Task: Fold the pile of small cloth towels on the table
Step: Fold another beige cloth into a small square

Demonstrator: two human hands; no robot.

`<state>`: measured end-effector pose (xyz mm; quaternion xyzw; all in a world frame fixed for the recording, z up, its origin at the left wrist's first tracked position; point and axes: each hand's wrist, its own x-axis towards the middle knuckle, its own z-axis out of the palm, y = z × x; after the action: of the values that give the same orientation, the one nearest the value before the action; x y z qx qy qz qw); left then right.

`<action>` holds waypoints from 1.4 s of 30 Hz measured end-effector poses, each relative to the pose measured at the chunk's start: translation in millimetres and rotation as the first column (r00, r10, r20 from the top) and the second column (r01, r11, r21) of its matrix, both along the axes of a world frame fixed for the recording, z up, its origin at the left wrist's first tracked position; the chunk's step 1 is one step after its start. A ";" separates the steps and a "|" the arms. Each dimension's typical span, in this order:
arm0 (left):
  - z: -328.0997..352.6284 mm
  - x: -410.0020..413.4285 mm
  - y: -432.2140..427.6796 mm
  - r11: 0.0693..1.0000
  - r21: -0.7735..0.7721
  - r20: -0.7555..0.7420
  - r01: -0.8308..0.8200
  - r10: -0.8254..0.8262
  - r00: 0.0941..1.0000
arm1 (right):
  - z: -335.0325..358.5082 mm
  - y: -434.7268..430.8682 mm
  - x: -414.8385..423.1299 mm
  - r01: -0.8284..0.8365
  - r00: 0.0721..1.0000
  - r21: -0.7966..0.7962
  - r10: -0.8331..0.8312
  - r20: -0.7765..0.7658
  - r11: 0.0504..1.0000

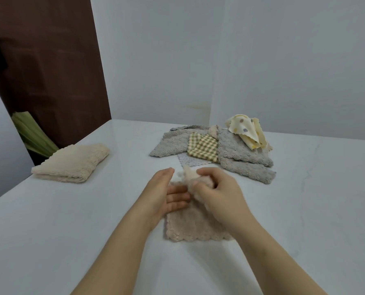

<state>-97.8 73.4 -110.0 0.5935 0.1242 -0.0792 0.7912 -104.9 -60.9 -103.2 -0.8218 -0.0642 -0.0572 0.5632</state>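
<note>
A beige towel (pixel 194 228) is spread on the table (pixel 305 220), towards the middle of the near edge. Its far end is pinched and held raised by the right grip (pixel 217 196); the left grip (pixel 166 194) is laid flat on it, fingers straight, grasping nothing. The cloth is judged light, soft and limp, best taken at a corner or hem. The unfolded pile (pixel 237 150) lies towards the far right corner, and one folded towel (pixel 71 165) at the left edge.

plain room, white table (pixel 49 231), bare walls (pixel 262 60)
</note>
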 end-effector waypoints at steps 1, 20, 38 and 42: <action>-1.7 0.3 -0.1 0.999 0.039 0.002 0.017 -0.017 1.000 | -3.1 2.2 -1.8 -0.065 0.996 -0.003 0.065 -0.055 0.998; -14.0 0.1 1.3 0.642 0.747 0.277 -0.171 -0.067 0.958 | -40.1 -42.4 -0.3 0.083 0.982 -0.291 -0.029 0.185 0.953; -44.0 -19.8 -8.3 0.020 0.998 0.059 -0.056 -0.238 0.969 | -45.2 -38.6 -3.2 -0.013 0.999 -0.662 -0.017 -0.039 0.750; -39.6 -27.0 -12.3 0.009 0.992 0.125 -0.125 -0.122 0.985 | -44.4 -39.5 -7.5 0.129 0.991 -0.561 -0.123 0.049 0.818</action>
<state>-124.8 61.1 -149.6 0.9821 0.0746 0.0846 0.1508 -112.4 -100.4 -147.6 -0.9533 -0.0268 -0.0770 0.2907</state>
